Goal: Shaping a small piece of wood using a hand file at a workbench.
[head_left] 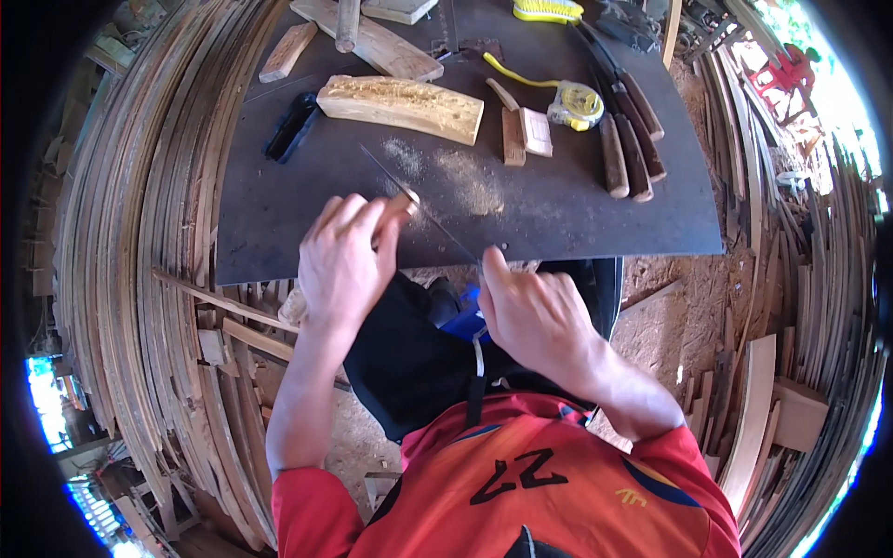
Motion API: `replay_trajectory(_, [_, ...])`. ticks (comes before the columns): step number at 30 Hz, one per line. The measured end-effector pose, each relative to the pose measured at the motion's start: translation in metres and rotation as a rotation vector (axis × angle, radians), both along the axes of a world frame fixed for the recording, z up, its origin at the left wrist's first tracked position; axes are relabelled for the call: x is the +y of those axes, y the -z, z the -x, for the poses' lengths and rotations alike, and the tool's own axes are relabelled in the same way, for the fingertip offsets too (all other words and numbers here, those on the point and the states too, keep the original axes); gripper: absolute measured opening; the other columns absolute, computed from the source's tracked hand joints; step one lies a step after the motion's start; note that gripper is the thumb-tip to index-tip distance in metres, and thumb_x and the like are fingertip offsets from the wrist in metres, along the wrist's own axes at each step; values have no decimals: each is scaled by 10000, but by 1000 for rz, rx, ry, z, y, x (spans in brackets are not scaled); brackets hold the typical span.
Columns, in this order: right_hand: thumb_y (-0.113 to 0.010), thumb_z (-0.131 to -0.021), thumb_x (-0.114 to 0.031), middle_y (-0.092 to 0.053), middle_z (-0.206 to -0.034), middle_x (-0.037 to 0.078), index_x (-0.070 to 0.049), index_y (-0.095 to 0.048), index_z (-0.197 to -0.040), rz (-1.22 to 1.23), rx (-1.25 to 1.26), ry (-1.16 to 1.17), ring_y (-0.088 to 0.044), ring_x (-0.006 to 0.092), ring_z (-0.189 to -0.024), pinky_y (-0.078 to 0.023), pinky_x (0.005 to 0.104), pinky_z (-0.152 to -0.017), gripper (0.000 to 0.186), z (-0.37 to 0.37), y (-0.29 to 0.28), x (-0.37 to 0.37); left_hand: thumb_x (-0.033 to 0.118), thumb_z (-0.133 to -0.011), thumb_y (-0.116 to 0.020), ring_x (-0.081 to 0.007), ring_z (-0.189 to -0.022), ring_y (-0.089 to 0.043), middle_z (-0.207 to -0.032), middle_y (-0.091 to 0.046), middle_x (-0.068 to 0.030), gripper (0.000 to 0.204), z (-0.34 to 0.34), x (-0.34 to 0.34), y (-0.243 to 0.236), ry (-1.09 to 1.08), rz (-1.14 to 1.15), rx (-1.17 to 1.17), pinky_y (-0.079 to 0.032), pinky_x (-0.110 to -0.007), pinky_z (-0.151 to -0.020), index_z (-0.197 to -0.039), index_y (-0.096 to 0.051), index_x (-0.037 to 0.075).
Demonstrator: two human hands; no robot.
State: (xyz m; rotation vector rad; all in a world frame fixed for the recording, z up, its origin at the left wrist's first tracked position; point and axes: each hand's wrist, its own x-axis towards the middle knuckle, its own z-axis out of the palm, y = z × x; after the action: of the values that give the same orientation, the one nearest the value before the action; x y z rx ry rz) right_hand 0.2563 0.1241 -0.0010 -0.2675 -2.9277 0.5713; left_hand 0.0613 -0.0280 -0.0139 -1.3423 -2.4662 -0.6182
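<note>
My left hand (339,251) is closed round a small wooden piece (403,203) near the dark tabletop's (279,223) front edge. A long, thin dark blade (448,235), a file or saw by its shape, lies diagonally against that piece, its tip up and to the left. My right hand (535,316) grips this tool at its lower right end; the handle is hidden by my fingers. Pale shavings (474,186) are scattered beyond my hands.
A wood block (400,110), offcuts (372,37), black tool (290,128), small blocks (536,132), yellow tape measure (575,106), yellow brush (547,9) and several wooden-handled tools (635,149) lie on the table. Stacked timber strips (158,232) line both sides.
</note>
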Motion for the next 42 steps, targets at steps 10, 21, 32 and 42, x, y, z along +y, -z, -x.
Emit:
replay_trajectory(10, [-648,-1024,-148,-650,-610,114,16,-551,-1080,6,-72,32,-712,303,-559,-549,432,-490,198,-38,0,4,147,-936,-796,-327,-869,-665,-886,-644,-106,166,-13,10,5,38,-14,-4,-566,-455,-775,-1035,-739,26])
replay_trajectory(21, [-675,-1010,-171,-640,-547,137,-21,-529,-958,-30,41,47,-718,330,-535,-566,441,-494,216,14,4,1,180,-953,-799,-301,-860,-679,-896,-660,-77,146,-18,12,2,-26,-6,41,-561,-433,-745,-1032,-766,62])
replay_trajectory(32, [-658,-1023,-176,-645,-563,127,-23,-539,-974,-41,17,53,-709,321,-523,-556,423,-485,200,12,2,-1,180,-931,-809,-302,-866,-681,-906,-668,-81,201,-19,10,1,28,-8,88,-567,-427,-770,-1056,-762,29])
replay_trajectory(42, [-703,-979,-143,-600,-557,97,-21,-529,-1016,53,-63,83,-708,293,-537,-556,413,-501,216,-46,-4,0,170,-940,-808,-298,-846,-685,-900,-675,-72,171,-18,9,5,-31,17,34,-565,-427,-768,-1060,-781,51])
